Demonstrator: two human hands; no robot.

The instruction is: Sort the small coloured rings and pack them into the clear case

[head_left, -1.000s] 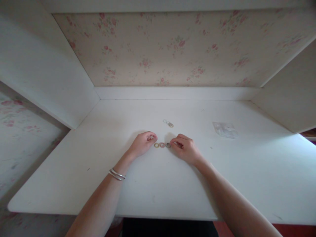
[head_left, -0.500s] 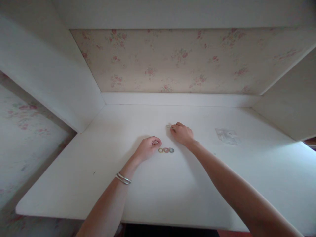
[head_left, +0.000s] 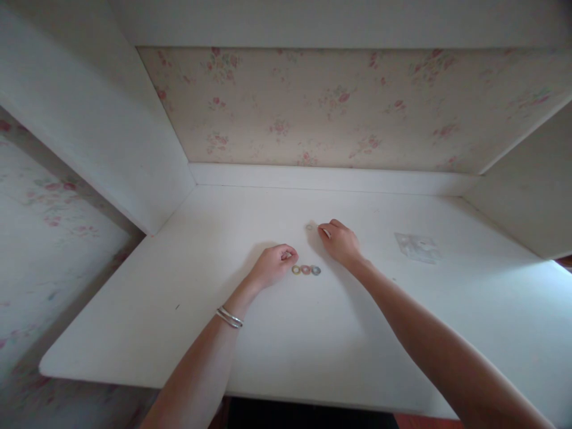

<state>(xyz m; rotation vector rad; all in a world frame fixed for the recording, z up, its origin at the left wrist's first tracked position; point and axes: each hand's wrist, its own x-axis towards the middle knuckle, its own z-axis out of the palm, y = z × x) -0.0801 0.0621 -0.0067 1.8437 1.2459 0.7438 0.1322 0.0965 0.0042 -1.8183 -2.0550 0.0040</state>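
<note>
Three small flat rings lie side by side on the white desk: a yellow ring [head_left: 296, 270], a pink ring [head_left: 305, 270] and a grey-blue ring [head_left: 316, 270]. Just beyond the yellow one rests my left hand [head_left: 273, 264], thumb and forefinger pinched together; whether anything is between them is too small to tell. My right hand [head_left: 342, 241] is farther back, its fingers curled closed, and what they may hold is hidden. A pale, whitish ring [head_left: 309, 227] lies on the desk a little left of its fingertips.
A clear plastic bag [head_left: 417, 248] lies on the right part of the white desk [head_left: 286, 351]. A short dark thread-like bit [head_left: 177, 307] is on the left. Side panels and a floral-papered back wall [head_left: 313, 107] enclose the desk.
My right fingertips have drawn slightly right, leaving a wider gap to the pale ring. My left hand stays by the row of rings. The whole view has shifted a little.
</note>
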